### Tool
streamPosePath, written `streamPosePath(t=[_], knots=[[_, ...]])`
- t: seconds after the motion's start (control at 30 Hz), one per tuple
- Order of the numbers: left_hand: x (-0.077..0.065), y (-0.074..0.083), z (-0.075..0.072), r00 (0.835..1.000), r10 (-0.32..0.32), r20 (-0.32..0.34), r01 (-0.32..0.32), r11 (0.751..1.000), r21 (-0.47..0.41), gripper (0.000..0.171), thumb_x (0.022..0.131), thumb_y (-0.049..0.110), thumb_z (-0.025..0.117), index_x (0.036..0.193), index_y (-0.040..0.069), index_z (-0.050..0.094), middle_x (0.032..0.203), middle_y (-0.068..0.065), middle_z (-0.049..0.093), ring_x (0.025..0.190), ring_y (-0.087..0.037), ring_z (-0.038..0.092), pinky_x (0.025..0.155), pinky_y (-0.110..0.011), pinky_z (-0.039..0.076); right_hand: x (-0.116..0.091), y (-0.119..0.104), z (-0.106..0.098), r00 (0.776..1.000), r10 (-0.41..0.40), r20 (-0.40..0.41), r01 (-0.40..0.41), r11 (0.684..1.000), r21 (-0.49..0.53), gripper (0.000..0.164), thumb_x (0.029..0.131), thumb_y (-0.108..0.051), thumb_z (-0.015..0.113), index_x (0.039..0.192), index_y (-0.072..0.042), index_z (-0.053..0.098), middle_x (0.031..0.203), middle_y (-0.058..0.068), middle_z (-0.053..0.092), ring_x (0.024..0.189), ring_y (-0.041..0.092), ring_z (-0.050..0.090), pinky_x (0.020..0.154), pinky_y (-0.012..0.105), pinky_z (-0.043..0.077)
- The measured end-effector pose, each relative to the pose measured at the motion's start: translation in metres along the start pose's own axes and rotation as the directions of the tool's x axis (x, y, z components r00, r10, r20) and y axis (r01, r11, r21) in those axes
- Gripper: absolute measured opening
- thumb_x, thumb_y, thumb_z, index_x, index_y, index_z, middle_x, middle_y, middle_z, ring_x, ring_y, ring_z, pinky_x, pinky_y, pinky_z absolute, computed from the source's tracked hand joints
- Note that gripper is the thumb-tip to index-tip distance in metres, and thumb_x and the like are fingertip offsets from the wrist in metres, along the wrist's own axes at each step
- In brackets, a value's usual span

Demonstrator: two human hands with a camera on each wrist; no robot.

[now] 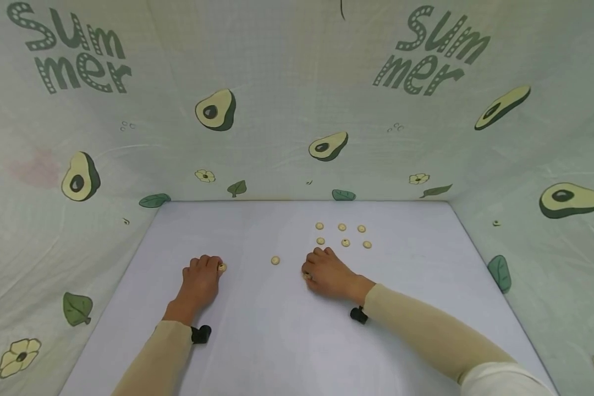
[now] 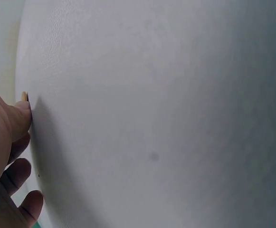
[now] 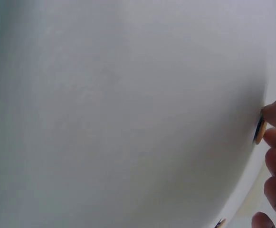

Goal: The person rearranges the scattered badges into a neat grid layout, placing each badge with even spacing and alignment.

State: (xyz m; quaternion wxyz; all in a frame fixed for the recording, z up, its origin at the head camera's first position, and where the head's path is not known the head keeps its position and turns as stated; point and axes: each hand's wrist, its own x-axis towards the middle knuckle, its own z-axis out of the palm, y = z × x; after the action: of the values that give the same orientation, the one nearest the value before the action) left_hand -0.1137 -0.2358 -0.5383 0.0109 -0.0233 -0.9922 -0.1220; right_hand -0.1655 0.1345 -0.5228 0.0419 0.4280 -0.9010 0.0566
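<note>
Between the thumb and fingers of my left hand (image 1: 201, 280) is a small round wooden disc (image 1: 222, 267), held low over the white table. Its edge (image 2: 24, 96) pokes out past the thumb in the left wrist view. My right hand (image 1: 330, 274) pinches another wooden disc (image 1: 307, 276) by its rim, at or just above the tabletop; the right wrist view shows this disc (image 3: 260, 130) edge-on at the thumb and fingertip. A single disc (image 1: 275, 260) lies flat between the two hands, apart from both.
Beyond my right hand, several more discs lie in two rows of three, the near row including one disc (image 1: 345, 242) with a darker centre. The white table (image 1: 257, 341) is bordered by a cloth backdrop (image 1: 272, 82) printed with avocados and leaves.
</note>
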Motion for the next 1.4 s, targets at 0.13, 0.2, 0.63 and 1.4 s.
streamPosePath(t=[0.13,0.2,0.63,1.4], knots=[[0.0,-0.001,0.0,1.0,0.006,-0.006,-0.006,1.0,0.003,0.021,0.108,0.015,0.059,0.125,0.002,0.06,0.123,-0.022,0.06,0.114,-0.045,0.052,0.086,-0.061,0.042,-0.001,0.003,-0.001,1.0,0.021,-0.006,-0.021,0.999,-0.032,0.023,0.096,-0.039,0.074,0.105,-0.017,0.074,0.101,-0.004,0.064,0.093,0.017,0.048,0.084,0.037,0.036],[0.001,0.0,-0.001,1.0,0.007,-0.014,-0.007,1.0,0.006,0.021,0.108,0.015,0.06,0.124,0.002,0.061,0.121,-0.022,0.061,0.113,-0.045,0.052,0.086,-0.061,0.042,0.0,0.003,-0.001,1.0,0.028,-0.013,-0.029,0.999,-0.039,0.026,0.096,-0.043,0.075,0.103,-0.018,0.075,0.1,-0.004,0.065,0.092,0.017,0.049,0.083,0.036,0.037],[0.002,0.001,-0.001,1.0,-0.011,-0.003,0.011,1.0,0.0,0.021,0.108,0.015,0.06,0.125,0.002,0.061,0.124,-0.022,0.061,0.115,-0.046,0.053,0.089,-0.063,0.043,0.0,0.003,-0.002,0.999,0.012,-0.031,-0.013,0.999,-0.031,0.021,0.094,-0.041,0.078,0.096,-0.02,0.075,0.099,-0.004,0.068,0.093,0.017,0.052,0.083,0.037,0.038],[0.001,-0.001,0.001,1.0,-0.007,-0.009,0.007,1.0,-0.014,0.022,0.108,0.015,0.06,0.126,0.002,0.06,0.126,-0.024,0.061,0.116,-0.047,0.052,0.09,-0.063,0.043,-0.03,0.039,-0.011,0.978,0.186,-0.091,-0.183,0.982,0.041,0.019,0.088,-0.033,0.076,0.094,-0.015,0.073,0.095,-0.003,0.063,0.092,0.018,0.051,0.088,0.04,0.039]])
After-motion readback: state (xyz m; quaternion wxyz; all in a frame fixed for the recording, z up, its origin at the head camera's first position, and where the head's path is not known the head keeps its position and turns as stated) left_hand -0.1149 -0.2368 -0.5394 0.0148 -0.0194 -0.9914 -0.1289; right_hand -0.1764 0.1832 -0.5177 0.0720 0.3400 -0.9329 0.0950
